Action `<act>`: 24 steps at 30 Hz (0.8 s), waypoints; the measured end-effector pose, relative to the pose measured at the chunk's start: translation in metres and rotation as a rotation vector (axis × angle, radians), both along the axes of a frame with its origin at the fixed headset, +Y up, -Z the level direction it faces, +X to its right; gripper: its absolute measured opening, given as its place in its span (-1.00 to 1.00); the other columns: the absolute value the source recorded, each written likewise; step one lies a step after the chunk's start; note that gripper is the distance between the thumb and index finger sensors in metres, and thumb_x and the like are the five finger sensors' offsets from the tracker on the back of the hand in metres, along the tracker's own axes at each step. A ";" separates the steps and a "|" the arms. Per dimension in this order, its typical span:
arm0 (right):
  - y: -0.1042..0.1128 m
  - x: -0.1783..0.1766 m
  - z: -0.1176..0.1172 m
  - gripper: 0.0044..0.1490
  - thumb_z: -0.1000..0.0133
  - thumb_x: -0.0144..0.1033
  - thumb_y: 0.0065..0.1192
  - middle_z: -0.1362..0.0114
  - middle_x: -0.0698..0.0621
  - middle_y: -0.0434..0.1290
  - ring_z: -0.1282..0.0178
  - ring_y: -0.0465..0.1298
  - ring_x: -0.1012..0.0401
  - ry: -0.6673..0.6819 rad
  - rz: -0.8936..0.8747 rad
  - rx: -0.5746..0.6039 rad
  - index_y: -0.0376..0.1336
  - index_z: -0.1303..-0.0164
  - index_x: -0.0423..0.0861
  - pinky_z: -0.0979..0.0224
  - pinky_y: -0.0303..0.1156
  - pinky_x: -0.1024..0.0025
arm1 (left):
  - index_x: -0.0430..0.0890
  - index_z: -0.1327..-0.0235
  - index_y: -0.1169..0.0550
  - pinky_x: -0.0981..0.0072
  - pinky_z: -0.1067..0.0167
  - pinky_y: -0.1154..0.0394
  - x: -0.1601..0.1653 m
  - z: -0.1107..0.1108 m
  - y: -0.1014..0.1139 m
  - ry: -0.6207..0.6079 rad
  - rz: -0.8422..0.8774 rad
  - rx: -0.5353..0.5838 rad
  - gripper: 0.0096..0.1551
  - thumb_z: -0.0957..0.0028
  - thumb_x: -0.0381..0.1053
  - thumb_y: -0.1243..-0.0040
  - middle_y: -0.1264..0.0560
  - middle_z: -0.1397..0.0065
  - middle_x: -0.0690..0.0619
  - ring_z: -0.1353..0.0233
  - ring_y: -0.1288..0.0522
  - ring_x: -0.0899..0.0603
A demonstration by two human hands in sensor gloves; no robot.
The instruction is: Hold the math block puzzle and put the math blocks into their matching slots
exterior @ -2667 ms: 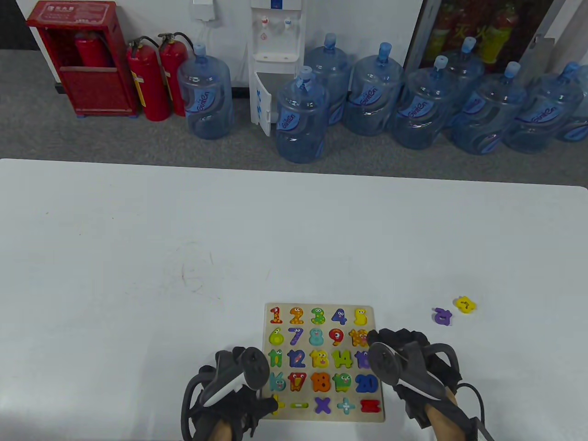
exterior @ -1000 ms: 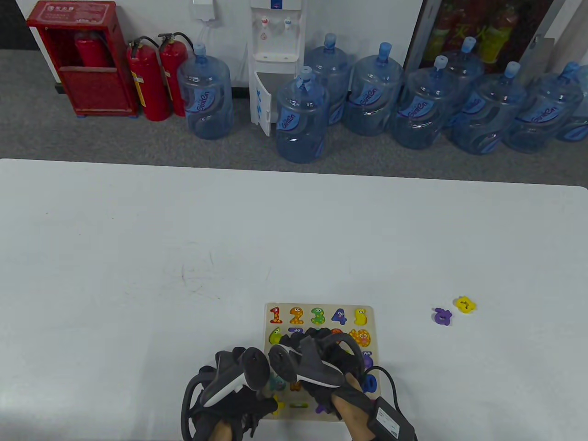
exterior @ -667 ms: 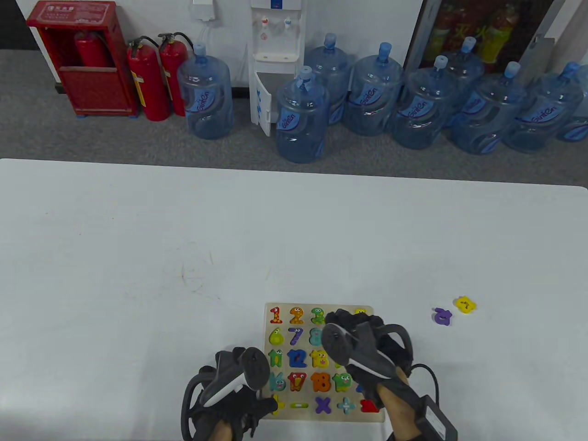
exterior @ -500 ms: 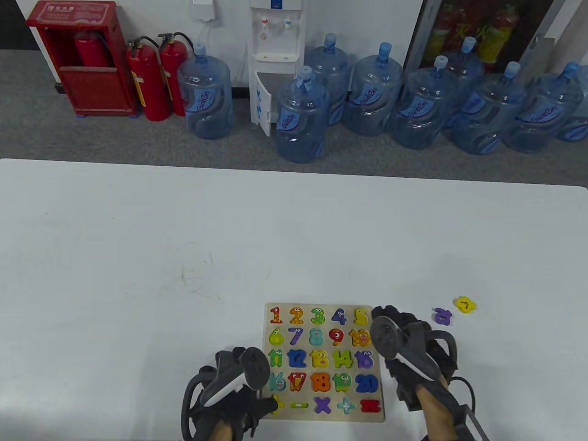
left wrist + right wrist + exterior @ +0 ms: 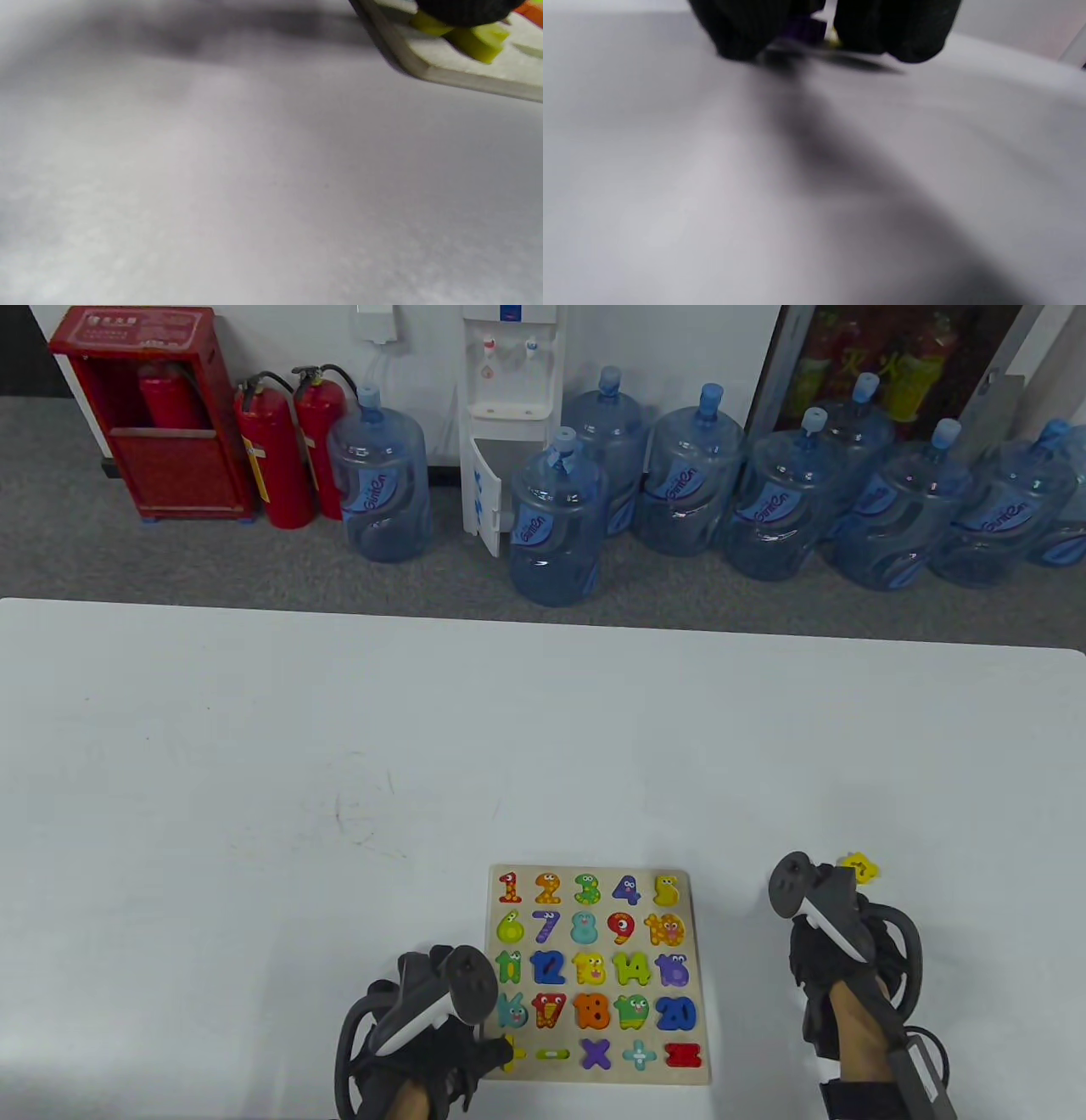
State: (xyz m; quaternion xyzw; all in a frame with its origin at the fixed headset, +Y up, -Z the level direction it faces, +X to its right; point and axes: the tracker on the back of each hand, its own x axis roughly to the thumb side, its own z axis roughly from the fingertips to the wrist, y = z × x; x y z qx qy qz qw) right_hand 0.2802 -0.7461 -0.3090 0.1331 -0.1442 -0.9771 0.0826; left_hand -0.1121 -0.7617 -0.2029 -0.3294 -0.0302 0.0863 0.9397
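Note:
The puzzle board (image 5: 611,1076) lies flat near the table's front edge, with coloured number and sign blocks in all its visible slots. My left hand (image 5: 492,1056) holds its near-left corner. In the left wrist view a fingertip (image 5: 466,10) lies on a yellow block (image 5: 475,44) at that corner of the board (image 5: 466,78). My right hand (image 5: 816,899) is on the table right of the board. Its tracker hides a loose purple block there. In the right wrist view two gloved fingers (image 5: 734,29) close on that purple block (image 5: 802,29). A loose yellow block (image 5: 861,865) lies just beyond.
The white table (image 5: 424,746) stretches far and left of the board. On the floor behind it stand several water jugs (image 5: 556,526), a water dispenser (image 5: 509,415) and red fire extinguishers (image 5: 276,449).
My right hand left the board and moved right to the two loose blocks, now covering the purple one. The left hand and the board stayed where they were.

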 end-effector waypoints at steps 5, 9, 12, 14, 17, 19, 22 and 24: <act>0.008 -0.004 0.010 -0.24 0.21 -0.28 0.30 -0.51 0.12 0.10 -0.45 0.34 0.05 0.059 0.015 0.061 0.18 -0.24 0.24 -0.45 0.34 0.15 | 0.05 -0.47 0.18 -0.52 -0.41 0.22 0.000 0.000 0.000 -0.002 -0.002 0.000 0.13 0.24 0.38 -0.03 0.39 -0.52 0.00 -0.56 0.41 -0.41; 0.012 -0.007 0.017 -0.42 0.28 -0.26 0.40 -0.29 0.14 0.34 -0.16 0.52 0.08 0.106 -0.052 0.040 0.30 0.02 0.19 -0.30 0.44 0.17 | 0.06 -0.47 0.18 -0.52 -0.41 0.22 0.000 0.000 0.000 -0.003 -0.004 0.002 0.13 0.24 0.38 -0.02 0.39 -0.52 0.00 -0.56 0.41 -0.40; 0.010 -0.010 0.023 -0.40 0.32 -0.25 0.41 -0.21 0.06 0.35 -0.04 0.55 0.07 0.142 -0.116 -0.034 0.28 0.05 0.14 -0.25 0.45 0.16 | 0.06 -0.47 0.18 -0.52 -0.41 0.22 0.000 0.000 0.000 -0.004 -0.004 0.004 0.13 0.24 0.38 -0.02 0.39 -0.52 0.00 -0.56 0.41 -0.40; 0.010 -0.012 0.029 -0.39 0.32 -0.26 0.42 -0.20 0.05 0.34 -0.03 0.54 0.06 0.172 -0.149 -0.075 0.26 0.04 0.13 -0.25 0.44 0.15 | 0.05 -0.47 0.18 -0.52 -0.41 0.22 0.000 0.000 0.000 -0.004 -0.006 0.004 0.13 0.24 0.38 -0.02 0.39 -0.52 0.00 -0.56 0.41 -0.41; 0.009 -0.017 0.038 -0.37 0.32 -0.28 0.41 -0.22 0.06 0.33 -0.07 0.52 0.05 0.218 -0.108 -0.041 0.25 0.02 0.13 -0.28 0.42 0.13 | 0.05 -0.47 0.18 -0.53 -0.41 0.22 0.000 0.000 0.000 -0.005 -0.006 0.002 0.13 0.24 0.38 -0.02 0.39 -0.52 0.00 -0.56 0.41 -0.41; 0.009 -0.019 0.042 -0.37 0.32 -0.29 0.41 -0.24 0.05 0.34 -0.08 0.53 0.05 0.239 -0.081 0.002 0.26 0.01 0.12 -0.28 0.43 0.13 | 0.05 -0.47 0.18 -0.53 -0.41 0.23 0.001 0.000 0.000 -0.004 -0.005 0.003 0.13 0.24 0.38 -0.02 0.39 -0.52 0.00 -0.56 0.41 -0.41; 0.011 -0.020 0.044 -0.36 0.34 -0.25 0.43 -0.24 0.03 0.36 -0.06 0.58 0.07 0.236 -0.048 0.021 0.29 0.01 0.14 -0.24 0.48 0.13 | 0.05 -0.47 0.18 -0.52 -0.41 0.23 0.001 0.000 0.000 -0.004 -0.004 0.003 0.13 0.24 0.38 -0.02 0.39 -0.52 0.00 -0.56 0.41 -0.41; 0.013 -0.019 0.043 -0.34 0.34 -0.24 0.43 -0.25 0.01 0.36 -0.05 0.58 0.08 0.227 -0.069 0.018 0.29 -0.02 0.15 -0.24 0.48 0.13 | 0.05 -0.47 0.18 -0.52 -0.41 0.23 0.000 0.000 0.000 -0.004 -0.003 0.004 0.13 0.24 0.38 -0.02 0.39 -0.52 0.00 -0.56 0.41 -0.41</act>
